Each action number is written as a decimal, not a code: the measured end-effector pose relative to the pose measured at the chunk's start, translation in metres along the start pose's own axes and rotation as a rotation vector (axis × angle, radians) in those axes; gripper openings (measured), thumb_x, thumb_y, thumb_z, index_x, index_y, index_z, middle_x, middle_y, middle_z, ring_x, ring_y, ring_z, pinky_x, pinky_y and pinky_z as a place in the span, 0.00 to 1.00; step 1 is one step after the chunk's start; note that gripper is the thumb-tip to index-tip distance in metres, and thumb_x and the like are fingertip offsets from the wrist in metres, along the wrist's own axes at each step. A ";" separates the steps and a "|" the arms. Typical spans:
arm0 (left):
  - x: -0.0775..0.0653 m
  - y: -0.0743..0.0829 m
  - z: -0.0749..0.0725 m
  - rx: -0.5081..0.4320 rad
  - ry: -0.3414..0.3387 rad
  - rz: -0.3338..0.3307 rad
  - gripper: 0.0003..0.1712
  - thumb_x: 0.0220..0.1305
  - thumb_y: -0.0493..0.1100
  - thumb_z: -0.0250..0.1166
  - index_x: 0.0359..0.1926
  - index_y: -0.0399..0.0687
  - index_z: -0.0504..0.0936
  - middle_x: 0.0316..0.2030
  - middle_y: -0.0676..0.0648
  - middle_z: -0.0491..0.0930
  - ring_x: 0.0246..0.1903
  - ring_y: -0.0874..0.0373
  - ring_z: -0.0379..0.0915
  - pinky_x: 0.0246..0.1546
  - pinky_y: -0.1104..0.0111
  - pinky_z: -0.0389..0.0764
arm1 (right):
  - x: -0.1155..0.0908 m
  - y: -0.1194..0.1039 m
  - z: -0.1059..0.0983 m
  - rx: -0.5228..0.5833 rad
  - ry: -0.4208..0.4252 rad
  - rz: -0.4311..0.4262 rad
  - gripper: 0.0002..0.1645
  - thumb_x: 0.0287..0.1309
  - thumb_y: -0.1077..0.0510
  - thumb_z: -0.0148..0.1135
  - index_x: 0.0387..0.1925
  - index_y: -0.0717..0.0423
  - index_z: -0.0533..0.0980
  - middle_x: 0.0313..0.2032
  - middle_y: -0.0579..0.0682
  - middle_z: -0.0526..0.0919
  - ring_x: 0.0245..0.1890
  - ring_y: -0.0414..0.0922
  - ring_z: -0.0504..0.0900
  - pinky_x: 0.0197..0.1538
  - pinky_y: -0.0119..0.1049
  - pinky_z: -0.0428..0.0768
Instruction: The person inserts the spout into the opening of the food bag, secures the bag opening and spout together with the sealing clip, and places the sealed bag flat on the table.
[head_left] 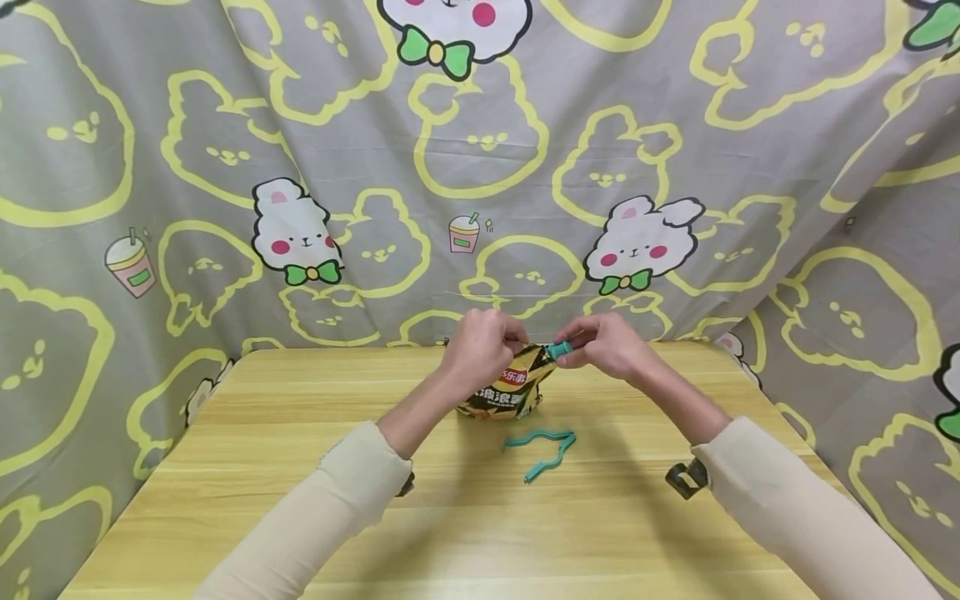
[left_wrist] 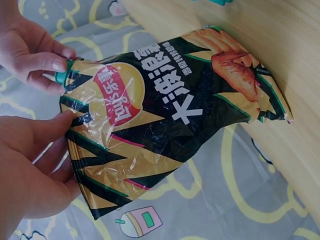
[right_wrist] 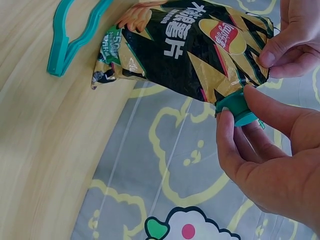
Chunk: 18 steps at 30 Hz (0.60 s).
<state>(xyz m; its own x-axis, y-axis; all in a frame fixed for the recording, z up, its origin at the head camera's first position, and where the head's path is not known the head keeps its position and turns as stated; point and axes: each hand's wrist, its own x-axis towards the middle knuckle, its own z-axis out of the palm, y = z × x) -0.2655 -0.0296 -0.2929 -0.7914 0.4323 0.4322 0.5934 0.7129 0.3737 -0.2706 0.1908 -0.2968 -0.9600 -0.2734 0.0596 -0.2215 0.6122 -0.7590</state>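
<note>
A black and gold chip bag (head_left: 501,402) with a red and yellow logo stands upright on the table. My left hand (head_left: 483,350) pinches its top edge, the thumb on the printed front in the left wrist view. At the bag's top corner sits a round teal cap-like piece (right_wrist: 237,107). The thumb and fingers of my right hand (head_left: 609,346) grip this piece, which overlaps the corner. A hinged teal bag clip (head_left: 558,450), its two wavy arms spread apart, lies on the table in front of the bag.
The light wooden table (head_left: 300,450) ends at a grey curtain (head_left: 360,150) with yellow outlines and white cartoon animals. The bag stands near the table's back edge. A dark strap (head_left: 686,479) shows under the right sleeve.
</note>
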 end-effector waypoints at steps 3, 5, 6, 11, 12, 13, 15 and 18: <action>0.000 0.000 0.000 0.000 0.002 -0.003 0.14 0.62 0.28 0.64 0.35 0.46 0.93 0.35 0.49 0.91 0.36 0.57 0.88 0.40 0.66 0.87 | -0.001 0.001 -0.001 -0.005 0.002 -0.008 0.18 0.54 0.61 0.75 0.47 0.62 0.84 0.40 0.56 0.90 0.39 0.46 0.88 0.53 0.48 0.84; 0.000 0.000 0.000 0.003 0.003 0.000 0.14 0.62 0.28 0.64 0.35 0.47 0.93 0.35 0.50 0.91 0.36 0.57 0.88 0.40 0.66 0.87 | -0.001 0.001 -0.001 -0.006 0.009 -0.005 0.17 0.54 0.61 0.75 0.47 0.61 0.84 0.39 0.54 0.90 0.39 0.45 0.88 0.51 0.46 0.84; 0.000 0.000 0.000 0.004 0.003 0.002 0.13 0.62 0.28 0.64 0.35 0.47 0.93 0.35 0.49 0.91 0.36 0.57 0.88 0.40 0.66 0.87 | -0.001 0.001 -0.001 -0.009 0.010 -0.007 0.17 0.54 0.61 0.75 0.47 0.61 0.84 0.39 0.54 0.90 0.38 0.45 0.88 0.51 0.45 0.84; 0.000 0.000 0.001 0.007 0.004 0.005 0.13 0.62 0.28 0.64 0.35 0.47 0.93 0.35 0.49 0.90 0.36 0.57 0.88 0.40 0.66 0.87 | -0.001 0.003 0.000 -0.022 0.013 -0.009 0.19 0.54 0.59 0.76 0.47 0.61 0.84 0.39 0.53 0.90 0.39 0.45 0.87 0.50 0.44 0.84; 0.000 0.000 0.001 0.007 0.004 0.004 0.13 0.62 0.28 0.64 0.35 0.47 0.93 0.35 0.49 0.90 0.36 0.57 0.88 0.40 0.66 0.87 | -0.001 0.003 0.000 -0.025 0.011 -0.006 0.19 0.54 0.59 0.76 0.48 0.61 0.84 0.39 0.54 0.90 0.39 0.45 0.87 0.50 0.44 0.84; 0.000 0.000 0.001 0.007 0.004 0.004 0.13 0.62 0.28 0.64 0.35 0.47 0.93 0.35 0.49 0.90 0.36 0.57 0.88 0.40 0.66 0.87 | -0.001 0.003 0.000 -0.030 0.012 -0.003 0.20 0.54 0.59 0.76 0.48 0.61 0.84 0.39 0.54 0.90 0.40 0.45 0.87 0.50 0.44 0.83; 0.000 0.000 0.001 0.007 0.006 0.004 0.13 0.62 0.28 0.64 0.35 0.47 0.93 0.35 0.49 0.90 0.36 0.57 0.88 0.40 0.66 0.87 | -0.002 0.003 0.000 -0.042 0.011 0.006 0.22 0.53 0.58 0.76 0.50 0.61 0.83 0.40 0.54 0.89 0.40 0.45 0.86 0.50 0.44 0.83; 0.000 0.000 0.001 0.004 0.010 0.007 0.13 0.62 0.28 0.65 0.35 0.46 0.93 0.35 0.49 0.90 0.36 0.56 0.88 0.40 0.66 0.87 | -0.003 0.004 -0.001 -0.057 0.004 0.015 0.24 0.54 0.58 0.76 0.52 0.61 0.83 0.40 0.54 0.89 0.40 0.46 0.85 0.49 0.43 0.82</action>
<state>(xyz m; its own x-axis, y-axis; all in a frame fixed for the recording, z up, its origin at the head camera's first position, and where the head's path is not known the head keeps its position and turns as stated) -0.2659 -0.0292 -0.2939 -0.7857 0.4318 0.4431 0.5985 0.7118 0.3676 -0.2691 0.1944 -0.2990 -0.9639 -0.2614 0.0512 -0.2166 0.6571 -0.7220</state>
